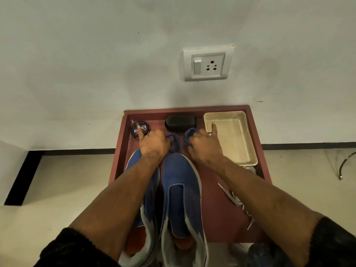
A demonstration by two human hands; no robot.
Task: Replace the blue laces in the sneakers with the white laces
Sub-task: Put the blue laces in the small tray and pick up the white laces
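Two blue sneakers stand side by side on the red-brown table point(221, 224), toes away from me. The right sneaker point(181, 189) shows no lace in its eyelets; the left sneaker point(148, 189) is largely hidden under my left forearm. Beyond the toes, my left hand point(154, 145) grips a bunch of blue lace point(173, 140), index finger stretched out. My right hand point(204, 145) grips another loop of blue lace point(189, 134), also with its index finger extended. White laces point(234, 198) lie on the table to the right of the sneakers, partly under my right forearm.
A cream tray point(246, 151) sits at the back right of the table. A black shoe brush point(180, 123) and a round black polish tin point(146, 127) lie along the back edge. The wall with a switch socket point(208, 63) rises directly behind.
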